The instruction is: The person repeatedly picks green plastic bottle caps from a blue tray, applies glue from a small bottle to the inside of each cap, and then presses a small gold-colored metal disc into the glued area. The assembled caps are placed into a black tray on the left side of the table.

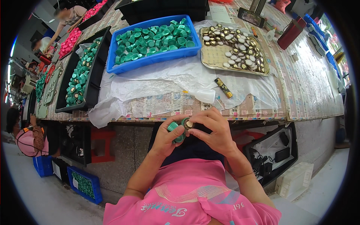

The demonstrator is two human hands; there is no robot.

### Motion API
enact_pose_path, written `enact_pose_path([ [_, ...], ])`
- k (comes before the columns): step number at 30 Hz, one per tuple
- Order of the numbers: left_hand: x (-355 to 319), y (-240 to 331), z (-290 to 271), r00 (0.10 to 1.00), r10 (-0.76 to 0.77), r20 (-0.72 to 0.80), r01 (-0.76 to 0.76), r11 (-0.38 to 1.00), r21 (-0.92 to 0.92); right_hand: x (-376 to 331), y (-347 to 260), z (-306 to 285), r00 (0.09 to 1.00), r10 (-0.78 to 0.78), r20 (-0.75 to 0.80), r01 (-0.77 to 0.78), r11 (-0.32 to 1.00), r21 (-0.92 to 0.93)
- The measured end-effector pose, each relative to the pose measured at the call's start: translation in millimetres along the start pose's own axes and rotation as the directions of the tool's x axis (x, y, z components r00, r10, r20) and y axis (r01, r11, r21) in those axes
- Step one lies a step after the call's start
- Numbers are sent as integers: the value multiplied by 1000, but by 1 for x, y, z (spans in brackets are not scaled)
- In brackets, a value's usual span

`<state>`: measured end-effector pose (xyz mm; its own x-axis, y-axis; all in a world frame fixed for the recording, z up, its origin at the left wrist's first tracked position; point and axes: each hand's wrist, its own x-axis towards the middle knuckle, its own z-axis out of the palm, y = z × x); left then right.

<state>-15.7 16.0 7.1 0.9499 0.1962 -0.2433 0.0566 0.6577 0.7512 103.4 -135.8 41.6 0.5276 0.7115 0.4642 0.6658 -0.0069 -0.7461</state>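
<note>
Close to the table's front edge, my left hand [163,138] is closed round a few green fluted foil cups [173,126]. My right hand [214,130] pinches a small round piece [189,124] with a dark rim and a cream centre, right against the cups. Whether it sits inside one of them I cannot tell. Beyond my hands, a blue tray [150,63] holds many more green cups. A gold tray [213,67] to its right carries many similar round pieces, some showing whitish faces.
A black crate [98,71] of filled green cups stands on the left. On white sheeting [157,80] lie a small white bottle [204,95] and a dark patterned lighter-shaped object [224,88]. A phone [251,17] and red flask [291,33] stand farther back. Other people sit at left.
</note>
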Motion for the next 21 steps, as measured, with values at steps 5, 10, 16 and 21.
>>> enact_pose_path([
  [5,1,-1,2,1000,0,11,0,1000,28,-5,2,0,999,25,-37,-24,999,31],
  [10,0,0,5,1000,-7,-23,9,995,100,-7,3,0,998,25,-52,-24,1000,18],
  [16,-1,0,8,1000,-23,3,22,999,46,-6,6,-1,999,0,-40,2,998,61],
  [21,1,-12,3,980,-109,163,157,935,-318,-6,1,-1,1000,-7,13,5,994,111],
])
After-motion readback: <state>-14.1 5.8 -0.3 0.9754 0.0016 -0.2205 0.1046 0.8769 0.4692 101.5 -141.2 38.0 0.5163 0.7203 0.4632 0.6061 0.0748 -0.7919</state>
